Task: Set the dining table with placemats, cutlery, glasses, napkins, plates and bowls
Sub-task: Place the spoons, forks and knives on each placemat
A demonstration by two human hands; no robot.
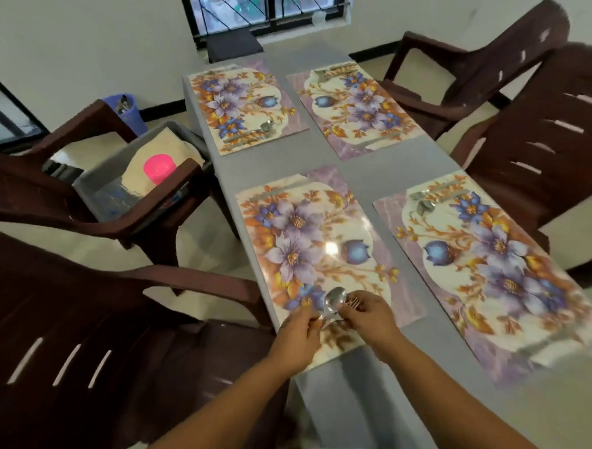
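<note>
Cutlery is held over the near-left placemat (320,260): a spoon (333,300) is pinched by the left hand (299,337), a fork (352,302) by the right hand (372,319). Both pieces are close together, possibly touching. A slip is judged likely if they snag while being parted. The mat's near corner sits at the worktop (358,179) edge; a piece set there could slide off.

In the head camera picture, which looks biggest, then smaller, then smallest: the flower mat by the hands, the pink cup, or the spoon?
1. Flower mat by the hands, by far the biggest.
2. Pink cup and spoon look close in size; the spoon is nearer and partly hidden, so I won't rank them.
</note>
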